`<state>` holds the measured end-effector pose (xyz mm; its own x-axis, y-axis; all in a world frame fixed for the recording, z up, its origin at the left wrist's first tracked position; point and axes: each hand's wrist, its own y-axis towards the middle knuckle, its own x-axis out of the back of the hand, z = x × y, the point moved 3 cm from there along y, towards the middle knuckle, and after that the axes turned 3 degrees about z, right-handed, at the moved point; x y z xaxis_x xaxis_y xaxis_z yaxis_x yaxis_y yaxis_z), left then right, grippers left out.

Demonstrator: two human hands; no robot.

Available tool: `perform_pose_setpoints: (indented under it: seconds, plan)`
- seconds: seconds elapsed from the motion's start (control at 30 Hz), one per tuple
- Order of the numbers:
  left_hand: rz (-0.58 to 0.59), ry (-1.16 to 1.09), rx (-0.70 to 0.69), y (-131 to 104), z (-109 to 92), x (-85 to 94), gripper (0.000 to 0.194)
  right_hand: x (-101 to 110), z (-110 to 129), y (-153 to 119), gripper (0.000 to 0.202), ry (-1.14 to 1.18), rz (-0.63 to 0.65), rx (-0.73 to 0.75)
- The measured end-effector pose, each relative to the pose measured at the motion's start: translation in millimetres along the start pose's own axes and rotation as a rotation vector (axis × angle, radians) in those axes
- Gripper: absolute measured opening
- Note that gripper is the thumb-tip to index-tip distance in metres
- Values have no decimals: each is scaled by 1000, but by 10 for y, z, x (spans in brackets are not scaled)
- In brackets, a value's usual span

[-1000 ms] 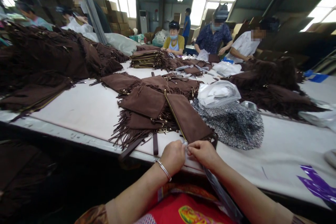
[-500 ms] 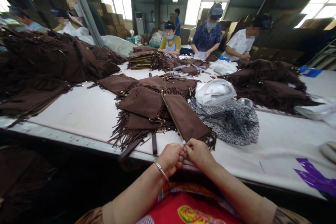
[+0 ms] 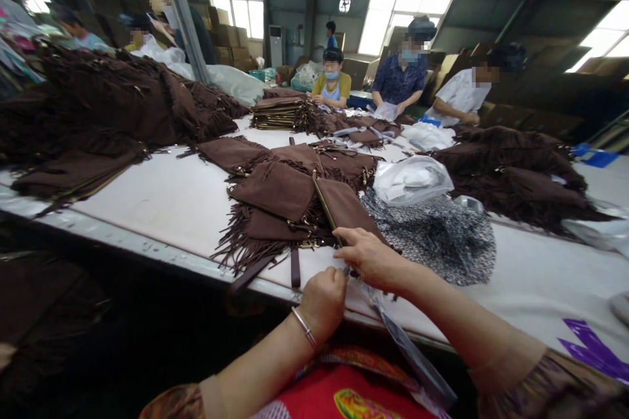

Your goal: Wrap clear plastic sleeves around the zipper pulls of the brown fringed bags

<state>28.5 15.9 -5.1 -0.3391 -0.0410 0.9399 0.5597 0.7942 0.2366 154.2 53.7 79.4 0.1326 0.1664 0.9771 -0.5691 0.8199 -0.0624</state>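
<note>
A brown fringed pouch [image 3: 344, 203] lies on the table with its gold zip edge slanting toward me. My right hand [image 3: 371, 260] rests over its near end, fingers stretched apart and touching the zip edge. Just below, my left hand [image 3: 324, 298], with a bracelet at the wrist, is closed in a fist. A small greyish piece shows at its fingertips; I cannot make out what it is. A grey strap in clear plastic [image 3: 413, 353] hangs below my right hand, over the table edge and my red apron [image 3: 314, 393]. Its upper end is partly hidden.
More brown fringed pouches [image 3: 278, 190] lie left of my hands. Large heaps stand at left [image 3: 118, 98] and right [image 3: 515, 177]. A black-and-white knitted cloth [image 3: 437, 236] bears a clear plastic bag [image 3: 413, 180]. Purple tape [image 3: 590, 347] lies far right. Several people work across the table.
My right hand has left its pinch beside my left hand and spread over the pouch's near end. The plastic-wrapped strap now shows hanging down. The view has shifted slightly.
</note>
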Motion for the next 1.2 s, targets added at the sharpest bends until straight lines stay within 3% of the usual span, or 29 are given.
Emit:
perform_pose_setpoints:
  seconds: [0.2, 0.37, 0.5, 0.7, 1.03, 1.2]
  plan:
    - [43, 13, 8, -30, 34, -11, 17, -38, 27, 264, 23, -165, 234, 22]
    - [67, 13, 15, -42, 29, -22, 18, -22, 59, 306, 19, -167, 298, 23]
    - [70, -6, 17, -43, 31, -25, 18, -82, 38, 294, 20, -142, 270, 22]
    - [58, -32, -46, -44, 89, -33, 20, -147, 62, 266, 20, -125, 131, 117]
    - [72, -172, -39, -9, 118, -14, 19, -129, 149, 9, 19, -151, -19, 198]
    - [92, -287, -21, 18, 98, 0, 26, -126, 77, -94, 21, -127, 16, 162]
